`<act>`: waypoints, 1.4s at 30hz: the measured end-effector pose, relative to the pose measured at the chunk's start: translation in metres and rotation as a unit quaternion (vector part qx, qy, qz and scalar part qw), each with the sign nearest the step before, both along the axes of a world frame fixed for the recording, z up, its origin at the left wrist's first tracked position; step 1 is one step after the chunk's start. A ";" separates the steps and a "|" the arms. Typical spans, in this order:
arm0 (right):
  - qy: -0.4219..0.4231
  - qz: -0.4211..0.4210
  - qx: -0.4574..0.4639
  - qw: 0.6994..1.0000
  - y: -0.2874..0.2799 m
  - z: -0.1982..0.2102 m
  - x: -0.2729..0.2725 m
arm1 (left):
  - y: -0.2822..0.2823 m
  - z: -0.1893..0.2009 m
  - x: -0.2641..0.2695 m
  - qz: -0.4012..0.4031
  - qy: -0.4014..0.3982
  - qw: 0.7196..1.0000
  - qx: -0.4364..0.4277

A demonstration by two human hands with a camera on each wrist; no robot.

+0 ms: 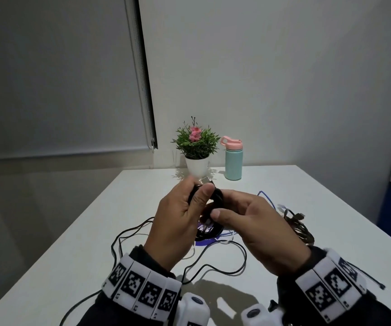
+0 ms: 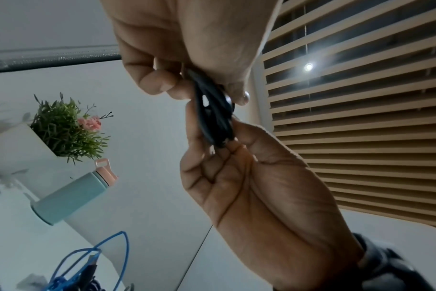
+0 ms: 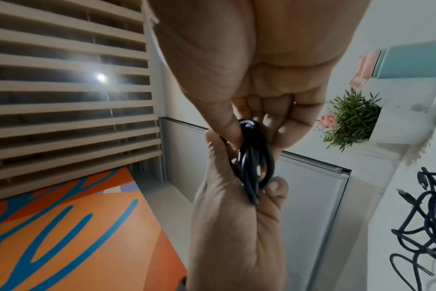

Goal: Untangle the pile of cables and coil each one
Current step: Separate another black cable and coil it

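Both the left hand (image 1: 175,217) and right hand (image 1: 258,222) pinch the small black coiled cable (image 1: 215,196); a loosened thumb could let its loops spring apart.

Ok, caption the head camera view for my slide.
Both hands, left hand and right hand, hold a coiled black cable above loose cables on a white table.

An office or meeting room, by the look of it: a plain white table (image 1: 284,231) against bare white walls, a roller blind (image 1: 60,78) pulled down, a slatted wooden ceiling (image 2: 361,118) with a recessed spotlight (image 2: 308,67), a small potted plant (image 1: 196,147) beside a water bottle (image 1: 233,161)
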State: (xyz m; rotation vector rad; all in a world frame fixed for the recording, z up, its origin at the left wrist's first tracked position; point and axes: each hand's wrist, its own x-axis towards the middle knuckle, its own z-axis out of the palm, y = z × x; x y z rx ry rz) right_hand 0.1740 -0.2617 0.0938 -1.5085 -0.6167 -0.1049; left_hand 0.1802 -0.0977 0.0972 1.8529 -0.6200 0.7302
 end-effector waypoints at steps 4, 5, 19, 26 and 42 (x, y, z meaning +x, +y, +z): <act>0.007 0.044 0.033 0.998 -0.002 0.002 0.001 | -0.001 -0.001 -0.001 0.014 -0.055 0.998 -0.037; 0.004 0.048 0.062 0.997 -0.001 0.002 0.000 | -0.003 -0.001 -0.002 0.002 -0.049 0.997 -0.063; 0.018 -0.004 0.050 0.999 0.017 -0.014 -0.004 | -0.004 -0.011 0.013 -0.114 0.150 0.957 -0.219; -0.023 -0.110 -0.073 0.991 0.008 -0.014 0.005 | 0.000 -0.022 0.019 -0.142 0.228 0.924 -0.271; 0.044 -0.342 -0.205 0.916 -0.116 -0.008 0.072 | 0.054 -0.080 -0.022 -0.074 0.293 0.953 -0.016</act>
